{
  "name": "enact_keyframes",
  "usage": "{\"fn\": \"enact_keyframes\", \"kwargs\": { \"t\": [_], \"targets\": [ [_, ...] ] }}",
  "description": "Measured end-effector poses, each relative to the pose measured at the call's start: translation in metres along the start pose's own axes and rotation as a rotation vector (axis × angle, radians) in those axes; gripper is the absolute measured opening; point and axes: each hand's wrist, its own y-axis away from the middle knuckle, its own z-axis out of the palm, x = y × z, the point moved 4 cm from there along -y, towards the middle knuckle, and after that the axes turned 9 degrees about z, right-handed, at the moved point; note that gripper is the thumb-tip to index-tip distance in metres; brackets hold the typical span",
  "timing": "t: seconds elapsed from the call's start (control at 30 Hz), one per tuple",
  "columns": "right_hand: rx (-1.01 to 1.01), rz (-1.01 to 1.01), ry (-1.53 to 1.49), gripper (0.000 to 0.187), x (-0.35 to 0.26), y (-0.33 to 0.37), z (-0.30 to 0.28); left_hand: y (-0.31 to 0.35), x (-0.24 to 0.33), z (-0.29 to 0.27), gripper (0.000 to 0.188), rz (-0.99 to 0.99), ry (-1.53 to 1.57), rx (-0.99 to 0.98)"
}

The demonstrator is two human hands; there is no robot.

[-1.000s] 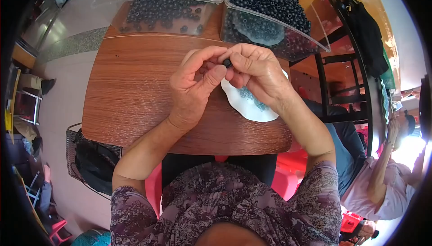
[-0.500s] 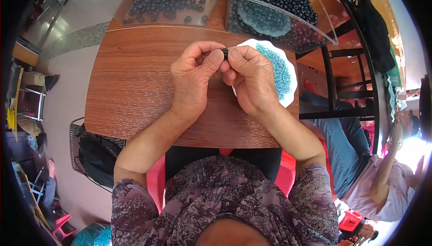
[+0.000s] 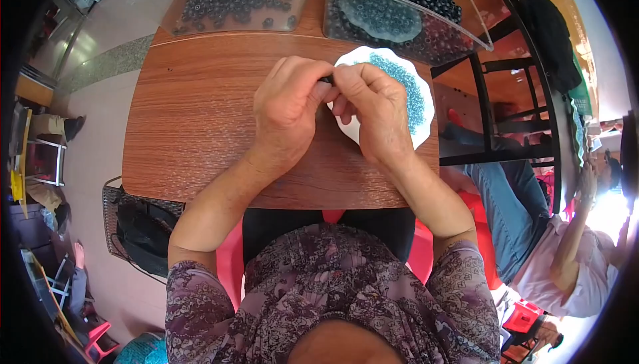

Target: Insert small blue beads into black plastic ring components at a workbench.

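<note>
Between the fingertips of both hands is a small black round piece, mostly covered by the fingers. My left hand is closed around its left side, with the back of the hand turned up. From the other side my right hand pinches at it with thumb and forefinger, the other fingers curled below. Beneath and beside my right hand stands a white scallop-edged plate of tiny clear-blue beads.
Two clear plastic bins stand at the table's far edge, a left bin and a right bin, both holding many small black ring-like pieces. A black metal frame and a seated person in jeans are right. A wire basket stands left.
My left hand has turned over at the wrist, its fingers now wrapping the black piece and covering more of it. My right hand keeps its pinch. The whole view has shifted slightly.
</note>
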Motion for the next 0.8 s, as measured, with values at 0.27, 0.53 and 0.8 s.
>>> {"fn": "enact_keyframes", "kwargs": {
  "t": [0.27,0.53,0.8],
  "targets": [
    [0.022,-0.045,0.102,0.013,0.000,0.000,-0.005,0.001,-0.001,0.004,0.018,-0.056,0.003,-0.008],
    [0.054,-0.043,-0.057,0.008,0.001,0.000,0.000,0.003,0.003,0.004,0.014,0.048,-0.126,0.047],
    [-0.014,-0.362,0.360,0.008,-0.006,0.010,0.014,0.025,-0.036,-0.002,0.014,-1.002,1.122,0.221]
  ]
}}
